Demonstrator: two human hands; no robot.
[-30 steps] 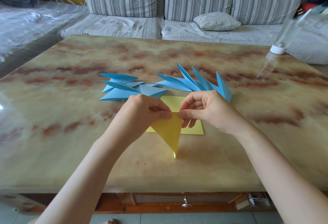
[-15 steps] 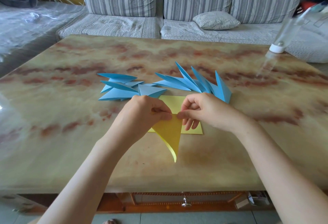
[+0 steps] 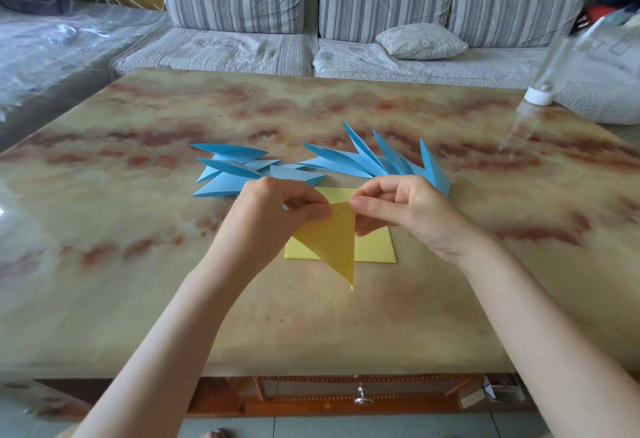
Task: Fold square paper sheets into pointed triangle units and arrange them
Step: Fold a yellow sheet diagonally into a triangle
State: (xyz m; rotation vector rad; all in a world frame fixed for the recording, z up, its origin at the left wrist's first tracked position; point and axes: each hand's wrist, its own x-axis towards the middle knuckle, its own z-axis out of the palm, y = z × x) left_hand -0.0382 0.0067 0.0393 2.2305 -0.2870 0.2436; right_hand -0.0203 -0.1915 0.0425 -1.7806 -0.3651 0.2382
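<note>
A yellow folded triangle [image 3: 333, 240] hangs point-down above the table, held between both hands. My left hand [image 3: 273, 210] pinches its top left corner and my right hand [image 3: 401, 207] pinches its top right corner. Under it a stack of flat yellow square sheets [image 3: 375, 247] lies on the marble table [image 3: 138, 264]. Behind the hands, several blue pointed triangle units lie in two groups: a left cluster [image 3: 230, 170] and a fanned right cluster [image 3: 381, 160] with tips pointing up and left.
A clear plastic bottle [image 3: 543, 91] with a white cap stands at the table's far right edge. A striped sofa [image 3: 242, 49] with a small cushion [image 3: 420, 40] runs behind the table. A drawer knob [image 3: 363, 399] shows under the near edge.
The yellow triangle has been lifted and turned, its right edge now vertical and its face flatter toward me. Both hands rose slightly and kept their pinch.
</note>
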